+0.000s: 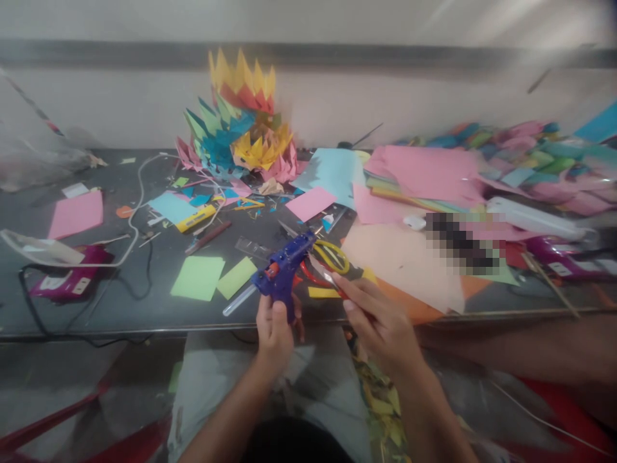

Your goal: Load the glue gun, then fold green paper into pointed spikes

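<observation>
Head view. At centre of frame, note blue glue gun [289, 256], grasped by its handle in left hand [274, 334], with nozzle [316, 233] pointing to upper right and clear glue stick [238, 301] protruding at lower left. Just right of centre, note pointed metal tool [326, 274], pinched in right hand [380, 321], near the nozzle. Cannot tell contact from separation between them. Judge step in hand as tending the nozzle end. For next move, hold blue glue gun steady, steer pointed metal tool finely, keep both hands clear of the nozzle.

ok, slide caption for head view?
Left hand grips blue glue gun, right hand a pointed tool, among colored paper.
</observation>
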`<action>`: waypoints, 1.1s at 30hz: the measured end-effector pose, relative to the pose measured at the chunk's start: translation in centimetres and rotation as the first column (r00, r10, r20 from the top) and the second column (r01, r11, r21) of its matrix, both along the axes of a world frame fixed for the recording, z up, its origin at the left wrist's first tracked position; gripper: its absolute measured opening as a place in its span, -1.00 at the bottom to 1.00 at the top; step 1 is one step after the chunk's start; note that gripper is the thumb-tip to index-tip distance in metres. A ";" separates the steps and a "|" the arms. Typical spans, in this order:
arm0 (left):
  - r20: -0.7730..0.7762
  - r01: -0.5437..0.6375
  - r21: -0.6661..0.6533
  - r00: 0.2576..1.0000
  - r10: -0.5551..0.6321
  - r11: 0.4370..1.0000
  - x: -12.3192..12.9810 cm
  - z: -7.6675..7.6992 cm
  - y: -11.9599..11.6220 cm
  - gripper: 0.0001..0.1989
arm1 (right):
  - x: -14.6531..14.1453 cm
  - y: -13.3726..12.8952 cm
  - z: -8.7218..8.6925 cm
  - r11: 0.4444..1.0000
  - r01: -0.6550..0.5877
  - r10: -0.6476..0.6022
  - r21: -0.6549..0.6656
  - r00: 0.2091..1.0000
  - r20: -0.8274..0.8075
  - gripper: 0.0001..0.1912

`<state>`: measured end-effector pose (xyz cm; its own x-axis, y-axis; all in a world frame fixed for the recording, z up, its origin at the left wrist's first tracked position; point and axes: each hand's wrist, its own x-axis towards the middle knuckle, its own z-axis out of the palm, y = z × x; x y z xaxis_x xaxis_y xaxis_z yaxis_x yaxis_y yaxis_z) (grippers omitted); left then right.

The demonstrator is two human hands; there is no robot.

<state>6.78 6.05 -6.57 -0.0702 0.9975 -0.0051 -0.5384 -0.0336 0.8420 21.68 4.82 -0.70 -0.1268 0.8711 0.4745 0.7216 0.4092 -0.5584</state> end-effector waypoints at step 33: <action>-0.058 -0.046 -0.016 0.997 0.045 0.999 -0.4 0.3 0.0 -0.61 | -1.2 -0.5 0.2 0.997 0.071 -0.071 0.014 0.997 0.015 -0.63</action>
